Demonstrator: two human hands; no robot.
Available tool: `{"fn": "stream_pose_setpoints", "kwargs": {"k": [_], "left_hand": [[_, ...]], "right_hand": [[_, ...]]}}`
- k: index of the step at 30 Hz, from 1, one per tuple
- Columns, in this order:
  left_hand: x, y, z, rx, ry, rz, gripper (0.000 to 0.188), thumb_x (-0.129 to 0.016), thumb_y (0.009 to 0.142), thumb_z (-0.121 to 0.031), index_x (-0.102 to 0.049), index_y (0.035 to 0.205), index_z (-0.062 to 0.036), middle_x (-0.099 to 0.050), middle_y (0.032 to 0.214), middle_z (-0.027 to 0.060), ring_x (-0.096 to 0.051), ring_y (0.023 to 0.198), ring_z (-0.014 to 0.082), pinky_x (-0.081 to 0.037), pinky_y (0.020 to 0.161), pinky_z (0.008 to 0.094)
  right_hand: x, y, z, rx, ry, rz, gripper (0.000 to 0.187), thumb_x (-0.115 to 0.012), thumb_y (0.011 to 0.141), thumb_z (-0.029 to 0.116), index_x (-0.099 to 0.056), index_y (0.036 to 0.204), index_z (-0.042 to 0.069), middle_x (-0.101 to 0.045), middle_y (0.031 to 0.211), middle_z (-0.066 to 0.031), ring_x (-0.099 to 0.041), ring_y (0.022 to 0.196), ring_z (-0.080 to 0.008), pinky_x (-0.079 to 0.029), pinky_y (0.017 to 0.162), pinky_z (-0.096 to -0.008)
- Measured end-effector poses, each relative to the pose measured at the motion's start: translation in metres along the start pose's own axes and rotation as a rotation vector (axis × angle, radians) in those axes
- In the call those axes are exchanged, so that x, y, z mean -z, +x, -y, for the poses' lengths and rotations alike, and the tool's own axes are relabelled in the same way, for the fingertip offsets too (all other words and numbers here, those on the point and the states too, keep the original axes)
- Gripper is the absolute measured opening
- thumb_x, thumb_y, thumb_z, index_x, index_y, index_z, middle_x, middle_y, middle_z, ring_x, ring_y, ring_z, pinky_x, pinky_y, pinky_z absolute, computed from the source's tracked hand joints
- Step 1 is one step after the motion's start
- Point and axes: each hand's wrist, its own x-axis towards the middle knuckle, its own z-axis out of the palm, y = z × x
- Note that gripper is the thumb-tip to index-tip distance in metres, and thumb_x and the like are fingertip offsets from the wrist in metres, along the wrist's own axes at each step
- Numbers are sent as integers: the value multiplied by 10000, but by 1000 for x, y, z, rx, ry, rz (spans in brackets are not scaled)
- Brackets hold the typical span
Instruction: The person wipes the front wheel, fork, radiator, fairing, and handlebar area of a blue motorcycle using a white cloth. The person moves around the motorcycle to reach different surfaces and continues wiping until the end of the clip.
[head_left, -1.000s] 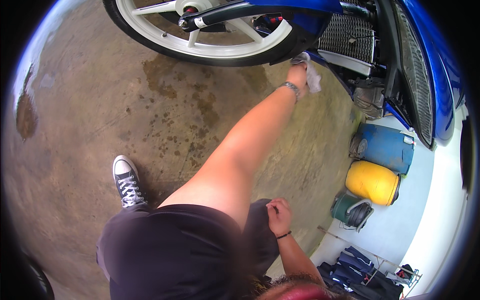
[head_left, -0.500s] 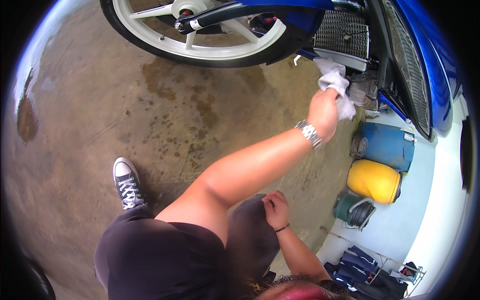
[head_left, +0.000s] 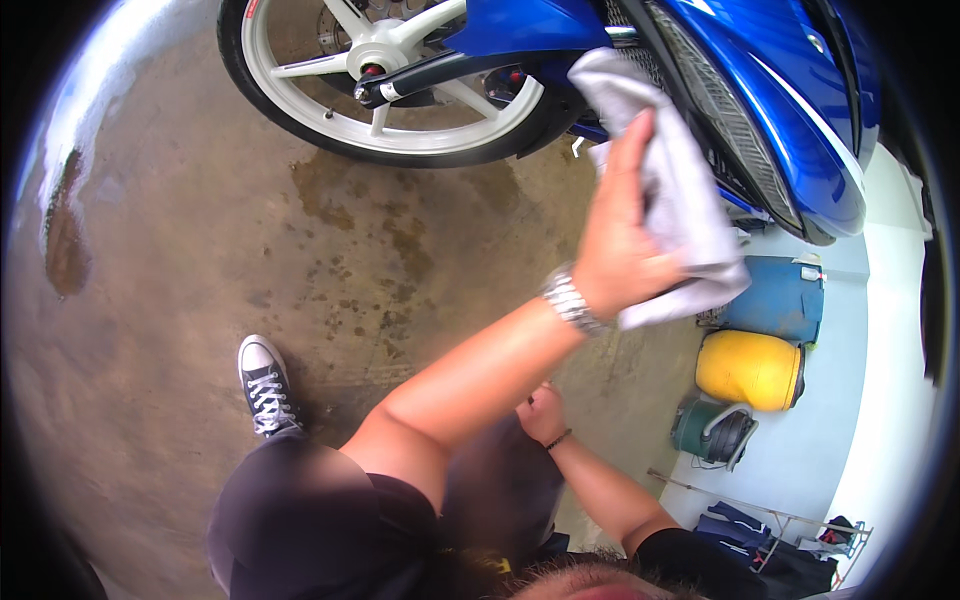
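Note:
My left hand [head_left: 625, 245], with a metal watch on its wrist, is closed on a pale grey cloth [head_left: 695, 215]. The cloth is bunched and partly smeared by motion, held up in front of the blue motorcycle [head_left: 760, 95]. Whether the cloth touches the bodywork I cannot tell. Behind it, the motorcycle's grille is partly covered. To the left is a wheel with white spokes [head_left: 377, 50]. My right hand [head_left: 543, 413], wearing a dark bracelet, rests curled by my knee; its fingers look closed, and my left forearm lies close in front of it.
Against the wall at right stand a blue drum [head_left: 775, 300], a yellow barrel [head_left: 745, 370] and a green vacuum-like canister [head_left: 710, 432]. Dark clothes hang on a rack [head_left: 735, 530] below them. Wet stains [head_left: 400, 245] mark the concrete floor, and my sneaker [head_left: 265, 385] is at left.
My left hand has drawn back from the lower part of the motorcycle near the grille, and the cloth is spread wider and nearer to me. The view has shifted. My right hand stays by my knee.

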Motion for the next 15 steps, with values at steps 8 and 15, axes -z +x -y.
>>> {"fn": "stream_pose_setpoints", "kwargs": {"k": [8,15], "left_hand": [[-46,40,9,-293,46,-374,382,-535,1048,-194,-424,1359,-4,-633,1061,83,-637,920,177,-502,923,354],[-25,62,-11,215,-1261,-325,286,-565,1059,-235,-487,1263,-51,-592,977,46,-599,855,158,-524,776,318]], "right_hand": [[6,-5,-10,-76,-99,-52,116,-651,876,151,-684,839,46,-690,914,-118,-667,851,-318,-544,772,-409],[7,-11,-11,-118,-60,-88,116,-647,876,151,-676,826,51,-682,904,-110,-662,860,-320,-539,771,-406]]}}
